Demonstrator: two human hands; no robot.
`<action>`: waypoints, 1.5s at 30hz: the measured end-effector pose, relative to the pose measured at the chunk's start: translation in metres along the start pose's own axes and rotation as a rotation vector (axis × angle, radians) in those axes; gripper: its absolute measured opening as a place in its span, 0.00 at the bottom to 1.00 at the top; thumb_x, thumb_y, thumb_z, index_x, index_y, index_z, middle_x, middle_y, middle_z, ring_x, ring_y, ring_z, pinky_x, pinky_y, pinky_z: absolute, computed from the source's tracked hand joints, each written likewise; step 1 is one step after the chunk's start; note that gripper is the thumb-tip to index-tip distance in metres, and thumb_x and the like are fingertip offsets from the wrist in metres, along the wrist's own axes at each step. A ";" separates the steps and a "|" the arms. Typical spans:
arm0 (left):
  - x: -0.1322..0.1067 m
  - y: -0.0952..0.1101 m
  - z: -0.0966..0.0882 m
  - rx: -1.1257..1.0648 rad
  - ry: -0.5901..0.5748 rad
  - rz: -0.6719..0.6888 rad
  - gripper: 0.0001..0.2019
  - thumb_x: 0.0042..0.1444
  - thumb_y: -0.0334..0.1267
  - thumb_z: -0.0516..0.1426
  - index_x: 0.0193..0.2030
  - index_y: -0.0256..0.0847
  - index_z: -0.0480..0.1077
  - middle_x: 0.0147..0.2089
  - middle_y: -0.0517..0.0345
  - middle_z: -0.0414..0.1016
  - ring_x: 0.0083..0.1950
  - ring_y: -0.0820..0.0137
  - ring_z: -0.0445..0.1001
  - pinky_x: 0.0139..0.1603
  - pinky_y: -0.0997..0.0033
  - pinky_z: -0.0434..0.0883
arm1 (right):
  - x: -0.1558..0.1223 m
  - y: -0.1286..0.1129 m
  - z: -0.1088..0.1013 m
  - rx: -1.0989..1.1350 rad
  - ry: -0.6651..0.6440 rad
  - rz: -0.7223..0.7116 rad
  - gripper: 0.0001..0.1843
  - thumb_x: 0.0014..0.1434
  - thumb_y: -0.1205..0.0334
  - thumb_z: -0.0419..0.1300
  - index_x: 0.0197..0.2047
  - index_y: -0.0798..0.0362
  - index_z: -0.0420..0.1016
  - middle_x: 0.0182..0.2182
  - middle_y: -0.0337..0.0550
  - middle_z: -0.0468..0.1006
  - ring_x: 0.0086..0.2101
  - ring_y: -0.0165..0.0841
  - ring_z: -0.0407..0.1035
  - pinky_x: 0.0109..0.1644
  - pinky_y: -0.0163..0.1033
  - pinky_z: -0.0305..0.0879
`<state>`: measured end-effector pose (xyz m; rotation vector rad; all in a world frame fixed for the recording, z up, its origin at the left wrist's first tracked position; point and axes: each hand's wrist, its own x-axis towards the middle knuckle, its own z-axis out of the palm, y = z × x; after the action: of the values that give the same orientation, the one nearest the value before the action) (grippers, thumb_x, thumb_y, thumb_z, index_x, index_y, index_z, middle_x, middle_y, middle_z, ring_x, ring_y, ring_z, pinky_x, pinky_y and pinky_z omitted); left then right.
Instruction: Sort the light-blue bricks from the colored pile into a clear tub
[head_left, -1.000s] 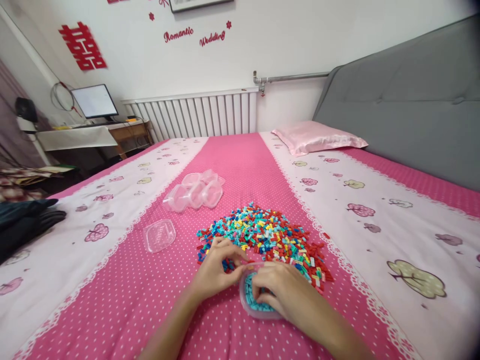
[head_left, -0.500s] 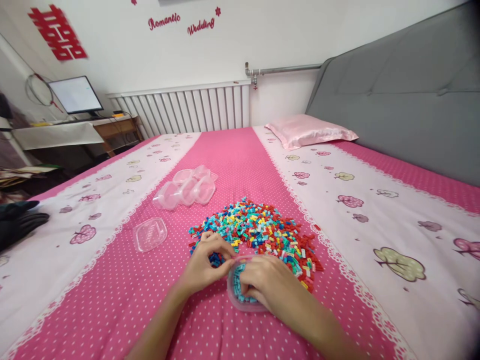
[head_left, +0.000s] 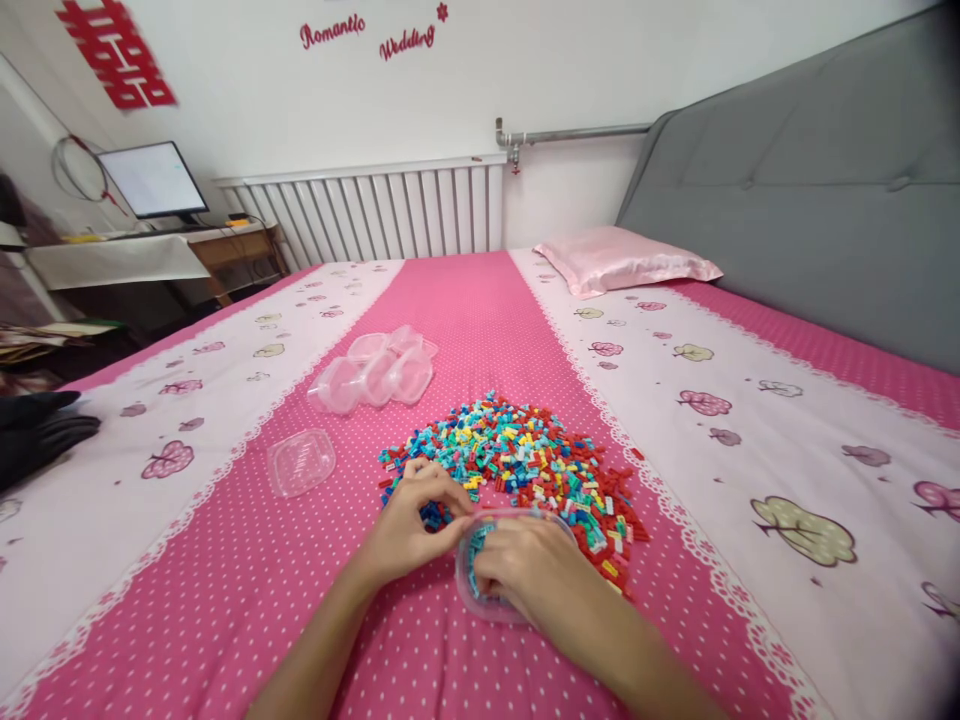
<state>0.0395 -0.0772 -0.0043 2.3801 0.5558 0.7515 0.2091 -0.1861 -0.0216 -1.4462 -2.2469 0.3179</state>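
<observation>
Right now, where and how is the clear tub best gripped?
Probably grip the clear tub by its left rim, the left hand coming in from the left. The tub sits upright and open, that edge is largely exposed, and the right hand covers much of its right side.

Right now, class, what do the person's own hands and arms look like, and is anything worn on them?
The left hand and right hand are gloveless. No sleeve, watch or bracelet shows on the left forearm or right forearm. Some fingers are hidden, so rings cannot be ruled out.
</observation>
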 end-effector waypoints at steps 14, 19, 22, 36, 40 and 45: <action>0.000 -0.002 0.000 0.047 -0.030 -0.033 0.08 0.61 0.40 0.59 0.32 0.42 0.74 0.32 0.61 0.80 0.37 0.69 0.74 0.52 0.62 0.57 | 0.001 0.001 -0.009 -0.135 -0.046 -0.026 0.03 0.59 0.64 0.68 0.33 0.46 0.81 0.32 0.35 0.77 0.35 0.32 0.72 0.40 0.36 0.62; -0.001 -0.005 -0.004 0.084 -0.068 -0.055 0.07 0.62 0.41 0.59 0.36 0.43 0.75 0.33 0.61 0.81 0.39 0.67 0.74 0.55 0.60 0.56 | 0.000 0.001 -0.013 -0.091 -0.083 -0.018 0.04 0.58 0.65 0.69 0.33 0.46 0.82 0.32 0.35 0.78 0.36 0.32 0.73 0.39 0.36 0.62; -0.003 -0.014 -0.017 0.196 -0.028 -0.122 0.09 0.63 0.42 0.56 0.37 0.43 0.75 0.37 0.59 0.80 0.41 0.65 0.73 0.53 0.60 0.59 | -0.003 0.002 -0.018 -0.004 -0.015 -0.015 0.05 0.58 0.68 0.68 0.34 0.46 0.82 0.34 0.35 0.78 0.37 0.32 0.72 0.40 0.36 0.63; -0.011 -0.025 -0.018 0.317 0.036 -0.161 0.08 0.63 0.40 0.56 0.38 0.44 0.77 0.37 0.57 0.75 0.42 0.65 0.70 0.46 0.65 0.63 | -0.007 0.022 -0.024 0.221 0.499 -0.032 0.08 0.68 0.68 0.56 0.42 0.50 0.77 0.35 0.39 0.74 0.36 0.31 0.71 0.41 0.34 0.65; -0.011 -0.013 0.000 0.428 -0.094 -0.094 0.04 0.59 0.37 0.59 0.38 0.44 0.77 0.41 0.54 0.71 0.46 0.62 0.67 0.47 0.62 0.62 | -0.006 0.021 -0.022 0.205 0.492 -0.031 0.08 0.67 0.68 0.57 0.41 0.50 0.77 0.33 0.39 0.74 0.35 0.31 0.71 0.40 0.35 0.65; -0.013 -0.014 0.001 0.515 -0.069 -0.154 0.04 0.53 0.32 0.59 0.35 0.42 0.75 0.40 0.54 0.69 0.47 0.60 0.65 0.48 0.60 0.61 | -0.004 0.018 -0.020 0.224 0.459 -0.043 0.08 0.68 0.68 0.56 0.42 0.50 0.77 0.34 0.39 0.74 0.35 0.31 0.71 0.39 0.35 0.64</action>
<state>0.0274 -0.0738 -0.0182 2.7708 0.9873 0.4962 0.2353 -0.1833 -0.0126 -1.2076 -1.8077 0.1912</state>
